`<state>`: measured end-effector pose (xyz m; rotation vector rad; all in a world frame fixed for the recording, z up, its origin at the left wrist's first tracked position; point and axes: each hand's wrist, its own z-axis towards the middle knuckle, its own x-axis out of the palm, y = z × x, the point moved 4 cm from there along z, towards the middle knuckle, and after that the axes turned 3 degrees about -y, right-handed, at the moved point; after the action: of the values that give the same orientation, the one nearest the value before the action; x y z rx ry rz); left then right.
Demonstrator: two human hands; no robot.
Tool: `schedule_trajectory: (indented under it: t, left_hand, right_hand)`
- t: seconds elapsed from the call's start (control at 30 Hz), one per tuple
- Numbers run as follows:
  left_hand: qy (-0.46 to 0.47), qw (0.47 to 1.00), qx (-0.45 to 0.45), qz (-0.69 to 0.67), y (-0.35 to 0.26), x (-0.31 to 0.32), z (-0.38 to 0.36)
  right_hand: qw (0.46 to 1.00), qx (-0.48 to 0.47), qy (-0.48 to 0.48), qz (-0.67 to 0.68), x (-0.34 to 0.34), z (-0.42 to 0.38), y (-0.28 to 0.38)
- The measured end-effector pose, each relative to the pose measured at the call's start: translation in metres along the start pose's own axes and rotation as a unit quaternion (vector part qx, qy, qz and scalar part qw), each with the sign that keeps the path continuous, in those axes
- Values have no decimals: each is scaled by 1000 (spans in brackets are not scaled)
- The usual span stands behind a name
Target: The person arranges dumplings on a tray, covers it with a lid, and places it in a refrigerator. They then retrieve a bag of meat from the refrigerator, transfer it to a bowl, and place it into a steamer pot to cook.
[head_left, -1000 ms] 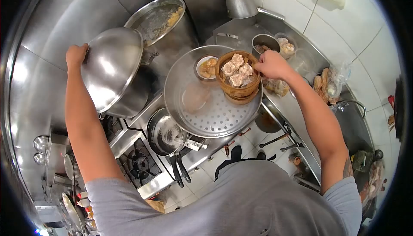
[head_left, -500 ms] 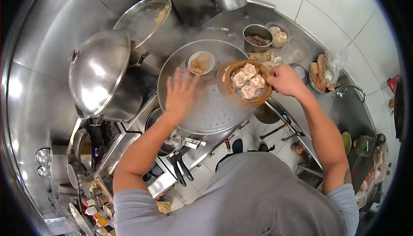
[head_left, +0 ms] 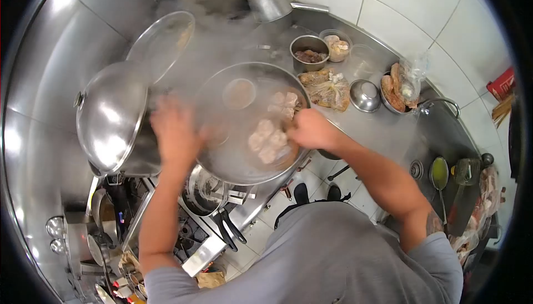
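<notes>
A wide round steamer tray (head_left: 227,172) lies under thick steam. Inside it, a basket of dumplings (head_left: 268,141) sits low on the right, its rim pinched by my right hand (head_left: 312,132). More dumplings (head_left: 285,103) lie just above that basket, near the tray's right side. A small white bowl (head_left: 239,94) with pale brown food rests in the tray's upper part. My left hand (head_left: 175,125) is over the tray's left edge, close to the large pot; motion and steam smear its fingers.
At left stands a pot with a domed lid (head_left: 112,116). Behind the tray are a metal pot of dark food (head_left: 309,52), bagged food (head_left: 327,89) and a steel bowl (head_left: 365,95). A pan (head_left: 204,193) with black handles lies below. A sink (head_left: 444,132) is at right.
My right hand has lowered the basket into the tray, leftward; other dumplings now show above it. My left hand has moved left off the tray's middle. Steam is thicker, and the view has shifted.
</notes>
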<state>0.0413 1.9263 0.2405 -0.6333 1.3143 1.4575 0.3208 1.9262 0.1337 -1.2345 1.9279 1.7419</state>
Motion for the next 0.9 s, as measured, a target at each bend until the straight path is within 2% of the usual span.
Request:
schedule_trajectory:
  t: [0.03, 0.07, 0.1, 0.13, 0.23, 0.27, 0.33, 0.37, 0.43, 0.5, 0.53, 0.57, 0.63, 0.67, 0.73, 0.77, 0.8, 0.87, 0.9]
  left_hand:
    - [-21, 998, -17, -59, 30, -28, 13]
    - [-219, 973, -13, -67, 61, -52, 20]
    - [-280, 959, -13, -49, 103, -70, 29]
    - [-295, 952, -77, -5, 151, -81, 42]
    - [-294, 940, -173, 7, 244, -106, 80]
    - [-293, 940, -173, 5, 269, -96, 91]
    - [-158, 959, -227, -54, 324, -58, 110]
    - [-158, 959, -226, -55, 350, -42, 113]
    - [12, 972, -200, -121, 392, 7, 124]
    - [15, 968, -211, -133, 444, 39, 134]
    - [19, 964, -223, -145, 457, 44, 140]
    - [18, 965, -218, -144, 444, 30, 142]
    - [153, 900, -365, -183, 410, 4, 122]
    - [158, 901, -361, -181, 407, 1, 119]
    - [153, 924, -283, -209, 395, -8, 117]
    - [111, 937, -250, -217, 376, -19, 110]
    - [66, 948, -214, -226, 346, -34, 102]
    - [39, 962, -147, -226, 271, -70, 89]
    - [26, 956, -151, -250, 231, -89, 79]
  right_hand:
    - [999, 6, -34, -17, 7, 2, 12]
    - [1000, 15, -17, -8, 17, 6, 20]
    - [1000, 19, -20, -7, 30, 13, 21]
    - [1000, 8, -14, -19, 47, 21, 19]
    - [999, 9, 12, -43, 78, 30, 20]
    - [998, 19, 32, -55, 87, 32, 20]
    - [996, 16, 43, -75, 102, 36, 19]
    - [994, 12, 55, -94, 108, 36, 18]
    - [995, 24, 46, -83, 112, 33, 17]
    - [996, 35, 36, -67, 109, 28, 18]
    - [996, 9, 47, -80, 101, 18, 21]
    - [994, -16, 58, -92, 90, 9, 23]
    - [996, -7, 64, -67, 67, -13, 15]
    - [998, -20, 43, -30, 53, -28, 3]
    - [995, -20, -6, 95, 16, -68, -23]
    - [983, -8, -34, 179, -1, -89, -41]
    - [980, 5, -84, 180, -3, -105, -80]
    - [947, 141, -142, 251, -17, -145, -155]
    - [929, 189, -188, 255, -24, -166, -198]
